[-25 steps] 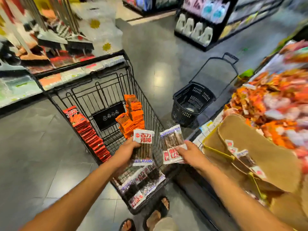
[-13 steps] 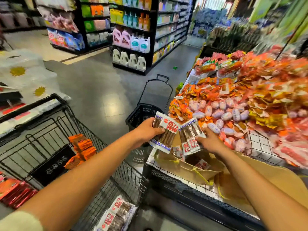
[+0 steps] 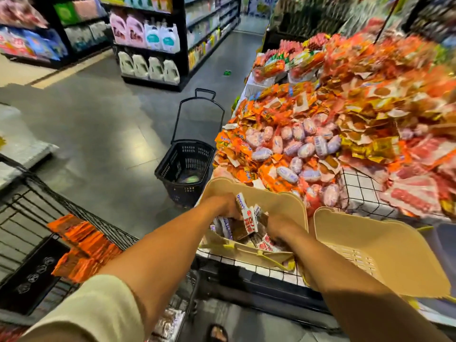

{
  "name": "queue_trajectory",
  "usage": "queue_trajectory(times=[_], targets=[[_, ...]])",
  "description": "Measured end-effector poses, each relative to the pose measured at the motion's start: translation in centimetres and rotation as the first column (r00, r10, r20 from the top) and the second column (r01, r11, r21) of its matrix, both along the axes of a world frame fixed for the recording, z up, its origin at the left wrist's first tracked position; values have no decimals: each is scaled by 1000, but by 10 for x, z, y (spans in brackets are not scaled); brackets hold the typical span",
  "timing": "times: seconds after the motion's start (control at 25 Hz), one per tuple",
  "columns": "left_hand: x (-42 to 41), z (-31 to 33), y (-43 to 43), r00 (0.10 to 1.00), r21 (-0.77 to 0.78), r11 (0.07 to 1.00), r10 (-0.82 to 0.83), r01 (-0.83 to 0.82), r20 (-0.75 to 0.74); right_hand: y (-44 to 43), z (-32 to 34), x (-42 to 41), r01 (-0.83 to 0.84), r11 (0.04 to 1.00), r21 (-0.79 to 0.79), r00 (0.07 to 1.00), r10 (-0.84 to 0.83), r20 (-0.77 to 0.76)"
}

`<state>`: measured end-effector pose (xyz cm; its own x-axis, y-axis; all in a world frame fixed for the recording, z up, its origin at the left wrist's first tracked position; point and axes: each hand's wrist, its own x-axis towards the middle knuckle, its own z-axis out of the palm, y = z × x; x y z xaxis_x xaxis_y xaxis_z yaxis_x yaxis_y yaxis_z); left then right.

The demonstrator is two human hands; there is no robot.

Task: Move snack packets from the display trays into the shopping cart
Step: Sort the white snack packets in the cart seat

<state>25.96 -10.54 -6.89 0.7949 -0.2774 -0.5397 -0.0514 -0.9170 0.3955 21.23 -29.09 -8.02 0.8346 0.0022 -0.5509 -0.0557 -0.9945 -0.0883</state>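
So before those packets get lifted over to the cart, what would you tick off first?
1. Left hand grips packets: ok, its fingers curl round an upright bunch.
2. Right hand has a hold: cannot tell, its fingers are buried in the tray.
3. Cart close by: ok, it stands just left of the tray.
4. Room in the cart: ok, the orange packets fill only part of it.
5. Way across free: ok, the floor basket sits further off.
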Motion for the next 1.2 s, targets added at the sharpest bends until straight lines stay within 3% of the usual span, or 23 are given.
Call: queue_trajectory(times=[0.12,0.24,0.4,0.52,0.68,0.76,0.84,0.92,1.0,1.12,1.2], targets=[[5,-28,-5,993,224,968,-102,111,-52,-3,-13,6,-55,997,-49,998,54,-26],[5,-47,-6,986,327,931,-145,163,-81,-3,-15,6,-103,988,-112,995,103,-6],[2,-38,-7,980,372,907,-184,199,-77,-6,-11,5,-97,983,-158,992,110,69],[-8,-12,-6,986,305,938,-167,165,-19,-6,4,2,-75,988,-133,990,89,106],[-39,31,15,966,87,989,-134,117,222,-1,33,-12,-32,999,17,953,26,302],[-65,48,37,894,-22,990,-115,138,432,10,46,-26,-84,986,143,910,17,413],[-98,54,67,768,-75,984,-77,161,636,30,55,-43,-185,948,259,856,25,517],[-137,49,101,672,-73,991,-21,111,740,62,61,-66,-326,883,338,797,64,601],[-179,34,137,654,-58,998,44,-1,755,100,61,-85,-464,808,363,734,122,668],[-248,-10,192,721,-4,973,173,-229,671,161,39,-108,-626,700,343,677,271,685],[-297,-46,222,780,34,931,284,-364,557,196,10,-125,-684,646,339,680,397,617]])
